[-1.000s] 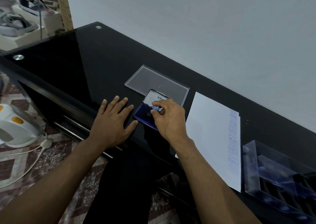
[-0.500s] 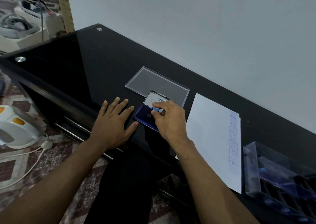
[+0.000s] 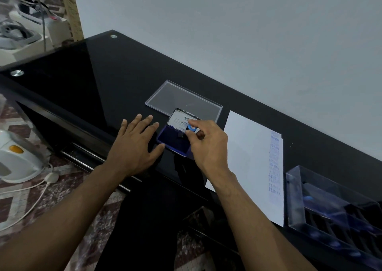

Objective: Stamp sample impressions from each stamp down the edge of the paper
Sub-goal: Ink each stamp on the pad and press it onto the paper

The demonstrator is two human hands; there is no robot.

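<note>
I'm inking: right hand (image 3: 206, 144) pinches the stamp (image 3: 191, 127) on the pad (image 3: 172, 139), left hand (image 3: 136, 144) flat, spread. Next, carry it to the paper (image 3: 248, 157) edge.

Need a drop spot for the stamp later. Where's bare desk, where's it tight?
Bare: the black desk left of the clear lid, back to the wall, and the strip between the paper and the wall. Crowded: left hand, ink pad and right hand holding the stamp bunch together; the stamp tray sits close beside the paper's right edge.
</note>
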